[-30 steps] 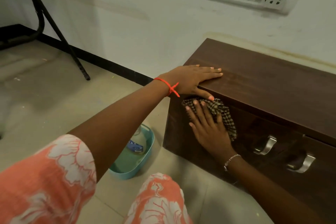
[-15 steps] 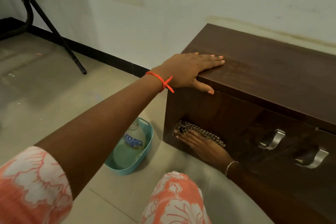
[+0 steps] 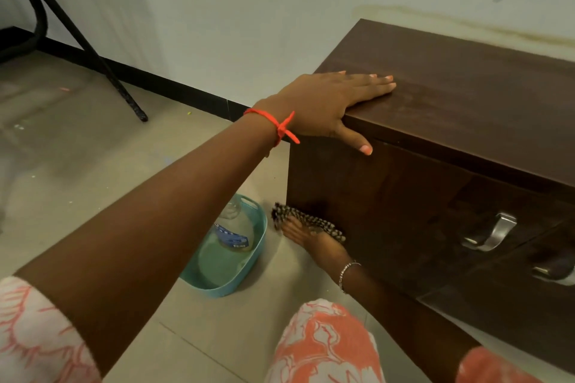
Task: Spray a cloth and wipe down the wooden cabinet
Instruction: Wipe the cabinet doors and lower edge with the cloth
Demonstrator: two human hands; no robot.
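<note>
A dark brown wooden cabinet (image 3: 451, 96) stands against the wall, with metal handles (image 3: 491, 235) on its front. My left hand (image 3: 326, 102) lies flat on the cabinet's top near its left corner, fingers spread, thumb over the front edge. My right hand (image 3: 314, 244) presses a checked cloth (image 3: 306, 221) against the bottom left of the cabinet's front, close to the floor. A clear spray bottle (image 3: 231, 228) with a blue label lies in a teal plastic tub (image 3: 217, 284) on the floor left of the cabinet.
The floor is pale tile with a black skirting along the white wall. A black metal stand leg (image 3: 124, 93) reaches the floor at the far left. My knee in orange patterned fabric (image 3: 323, 345) is in the foreground.
My right hand has slid the cloth from the top of the cabinet's front down to its bottom left corner. The left hand has stayed on the top. The view has tilted down.
</note>
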